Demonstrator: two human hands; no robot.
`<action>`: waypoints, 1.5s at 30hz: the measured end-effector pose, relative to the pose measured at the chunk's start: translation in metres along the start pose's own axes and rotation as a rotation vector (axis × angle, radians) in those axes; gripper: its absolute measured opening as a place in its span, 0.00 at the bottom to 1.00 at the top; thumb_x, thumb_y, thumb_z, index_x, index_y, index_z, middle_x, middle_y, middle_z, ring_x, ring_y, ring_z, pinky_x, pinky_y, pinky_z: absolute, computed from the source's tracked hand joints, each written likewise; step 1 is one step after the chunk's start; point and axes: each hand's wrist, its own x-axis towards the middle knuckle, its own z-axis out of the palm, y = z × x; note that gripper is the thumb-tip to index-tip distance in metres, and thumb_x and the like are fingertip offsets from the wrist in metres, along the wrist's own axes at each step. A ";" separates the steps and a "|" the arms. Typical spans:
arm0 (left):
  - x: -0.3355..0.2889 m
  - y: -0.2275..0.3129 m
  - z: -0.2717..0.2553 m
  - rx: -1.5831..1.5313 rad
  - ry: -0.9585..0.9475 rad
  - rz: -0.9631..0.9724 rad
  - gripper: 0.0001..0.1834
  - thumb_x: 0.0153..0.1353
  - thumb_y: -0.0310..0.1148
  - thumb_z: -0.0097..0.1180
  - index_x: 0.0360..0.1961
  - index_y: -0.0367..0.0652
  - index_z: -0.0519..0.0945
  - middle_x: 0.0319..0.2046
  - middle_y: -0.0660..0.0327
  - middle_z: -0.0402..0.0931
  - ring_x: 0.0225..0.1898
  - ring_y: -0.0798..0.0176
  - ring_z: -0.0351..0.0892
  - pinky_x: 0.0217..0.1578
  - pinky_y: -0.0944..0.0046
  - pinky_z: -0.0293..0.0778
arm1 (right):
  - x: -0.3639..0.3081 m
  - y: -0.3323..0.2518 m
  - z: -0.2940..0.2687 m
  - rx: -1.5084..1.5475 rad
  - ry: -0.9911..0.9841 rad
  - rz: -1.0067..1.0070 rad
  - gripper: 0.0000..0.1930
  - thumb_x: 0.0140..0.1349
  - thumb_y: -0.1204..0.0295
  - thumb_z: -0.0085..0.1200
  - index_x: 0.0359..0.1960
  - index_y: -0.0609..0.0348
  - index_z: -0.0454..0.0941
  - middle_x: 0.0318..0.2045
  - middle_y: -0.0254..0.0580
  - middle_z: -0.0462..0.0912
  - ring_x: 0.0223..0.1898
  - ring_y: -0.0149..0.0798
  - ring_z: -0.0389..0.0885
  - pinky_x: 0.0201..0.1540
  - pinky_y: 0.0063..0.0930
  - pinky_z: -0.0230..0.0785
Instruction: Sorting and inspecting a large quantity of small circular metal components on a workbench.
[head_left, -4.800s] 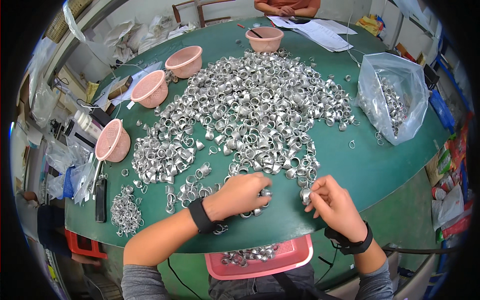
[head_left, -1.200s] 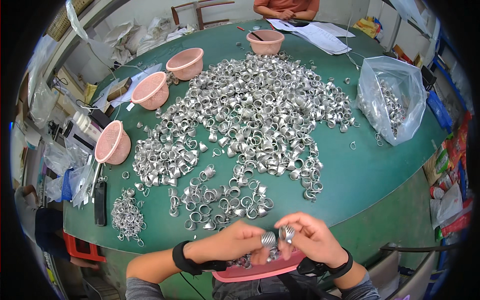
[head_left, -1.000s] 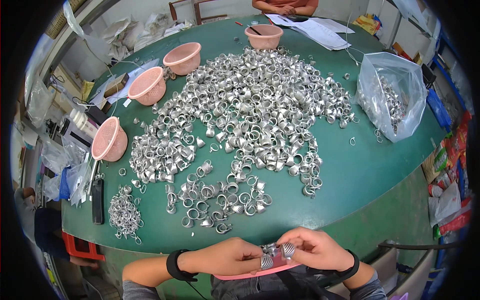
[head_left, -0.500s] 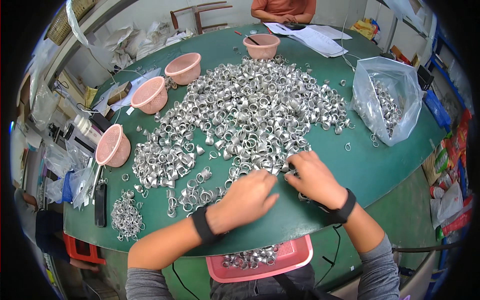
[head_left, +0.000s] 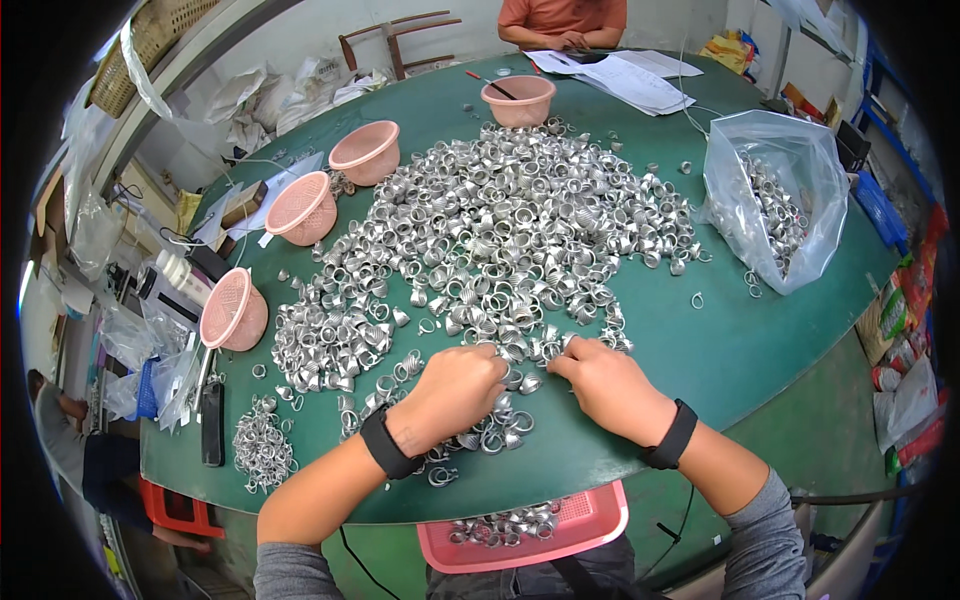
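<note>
Across the green table (head_left: 700, 370), from near the far edge toward the near edge, spreads a big heap of silver metal rings (head_left: 520, 210), many broad and ribbed on one side. The left hand (head_left: 452, 390) is palm down, fingers curled well inward; the right hand (head_left: 608, 390) is bent, thumb and fingertips close together at the heap's near fringe. The fingertips are partly hidden, so whether either hand grips a ring is unclear. Some rings lie in the gap between the hands, more under the left hand and forearm, and the main heap just beyond both. Each ring looks light, stiff and hard to damage, though probably slick and apt to catch on its neighbours; the ribbed broad side seems the surest place to pinch. Below the near edge, a pink tray (head_left: 520, 563) holds more rings.
</note>
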 end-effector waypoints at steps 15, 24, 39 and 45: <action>-0.031 0.017 0.000 -0.810 -0.004 -0.166 0.08 0.48 0.28 0.53 0.26 0.36 0.68 0.18 0.61 0.72 0.20 0.71 0.73 0.21 0.73 0.68 | -0.012 -0.007 -0.017 1.395 0.066 0.700 0.03 0.52 0.78 0.47 0.29 0.62 0.68 0.23 0.34 0.73 0.23 0.27 0.73 0.26 0.17 0.68; -0.035 0.013 0.015 -1.288 -0.135 -0.320 0.08 0.49 0.27 0.54 0.26 0.40 0.65 0.20 0.71 0.66 0.23 0.83 0.64 0.21 0.81 0.61 | -0.013 -0.004 -0.011 1.767 0.062 0.853 0.05 0.54 0.78 0.45 0.33 0.63 0.69 0.27 0.37 0.73 0.27 0.28 0.74 0.32 0.20 0.71; -0.057 0.017 0.001 -1.327 -0.151 -0.249 0.10 0.59 0.26 0.34 0.40 0.34 0.65 0.29 0.57 0.73 0.31 0.68 0.73 0.33 0.70 0.70 | 0.015 -0.032 -0.004 -0.105 0.007 0.059 0.09 0.45 0.79 0.48 0.31 0.61 0.72 0.26 0.42 0.69 0.29 0.41 0.70 0.31 0.29 0.65; -0.065 0.026 -0.012 -1.125 -0.053 -0.122 0.14 0.56 0.21 0.36 0.44 0.34 0.64 0.32 0.56 0.74 0.36 0.67 0.74 0.39 0.69 0.69 | -0.007 -0.066 -0.037 1.133 -0.123 0.507 0.09 0.51 0.80 0.46 0.36 0.67 0.68 0.28 0.45 0.75 0.27 0.31 0.75 0.25 0.20 0.68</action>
